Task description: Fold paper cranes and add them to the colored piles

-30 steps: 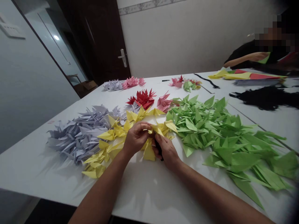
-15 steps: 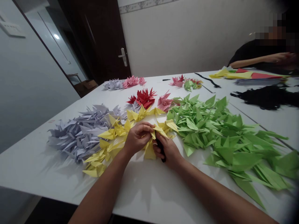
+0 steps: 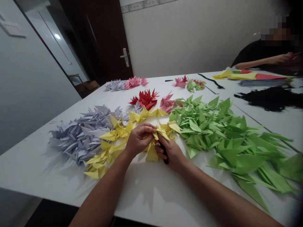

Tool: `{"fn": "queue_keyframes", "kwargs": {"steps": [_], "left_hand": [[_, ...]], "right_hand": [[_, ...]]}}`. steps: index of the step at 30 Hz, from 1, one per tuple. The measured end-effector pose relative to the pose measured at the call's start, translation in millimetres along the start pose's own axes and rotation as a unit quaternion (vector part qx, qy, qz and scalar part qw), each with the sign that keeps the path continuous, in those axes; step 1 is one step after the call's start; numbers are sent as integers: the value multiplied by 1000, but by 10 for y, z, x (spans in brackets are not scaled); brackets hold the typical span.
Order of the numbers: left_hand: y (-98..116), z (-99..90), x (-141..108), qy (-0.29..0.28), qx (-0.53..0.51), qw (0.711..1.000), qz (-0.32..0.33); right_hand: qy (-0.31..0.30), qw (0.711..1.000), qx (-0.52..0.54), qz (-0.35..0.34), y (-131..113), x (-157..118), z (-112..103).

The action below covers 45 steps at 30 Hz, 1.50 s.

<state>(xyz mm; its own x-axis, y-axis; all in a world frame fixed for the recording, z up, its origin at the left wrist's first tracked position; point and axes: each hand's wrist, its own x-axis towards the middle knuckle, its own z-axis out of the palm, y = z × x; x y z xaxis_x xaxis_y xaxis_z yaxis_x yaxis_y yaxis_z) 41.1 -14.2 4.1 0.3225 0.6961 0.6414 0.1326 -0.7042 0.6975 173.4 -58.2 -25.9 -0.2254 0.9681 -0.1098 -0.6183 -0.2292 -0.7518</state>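
At the folded yellow piece (image 3: 163,133), the left edge is pinched narrowly by the fingers of the left hand (image 3: 139,140), while just below it a slim black tool (image 3: 163,151) is gripped in the curled fingers of the right hand (image 3: 173,154), its tip hidden. The piece is apparently steadied this way against the tool. Around it, loose yellow pieces (image 3: 115,132) are spread on the bench (image 3: 139,192), presumably for easy reach. Left of it, a lavender heap (image 3: 87,137) is set; right, a green heap (image 3: 213,129); beyond, a red cluster (image 3: 145,99), seemingly separated by colour.
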Motion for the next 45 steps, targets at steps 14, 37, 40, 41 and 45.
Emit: {"fn": "queue_keyframes", "kwargs": {"steps": [14,37,40,41,45], "left_hand": [[32,-38,18,9,-3,1000,-7],[119,-22,133,164,-355,809,-438],[133,6,115,137,-342,826,-427],[134,10,109,133,-339,830,-422],[126,19,94,116,-330,846,-403]], "right_hand": [[-17,999,32,17,-44,-19,8],[-47,998,-28,-16,-9,-37,-52],[-38,997,-54,-28,-3,-35,-43],[-36,997,-59,-31,-3,-31,-42],[-33,995,-82,-38,5,-16,-49]]}}
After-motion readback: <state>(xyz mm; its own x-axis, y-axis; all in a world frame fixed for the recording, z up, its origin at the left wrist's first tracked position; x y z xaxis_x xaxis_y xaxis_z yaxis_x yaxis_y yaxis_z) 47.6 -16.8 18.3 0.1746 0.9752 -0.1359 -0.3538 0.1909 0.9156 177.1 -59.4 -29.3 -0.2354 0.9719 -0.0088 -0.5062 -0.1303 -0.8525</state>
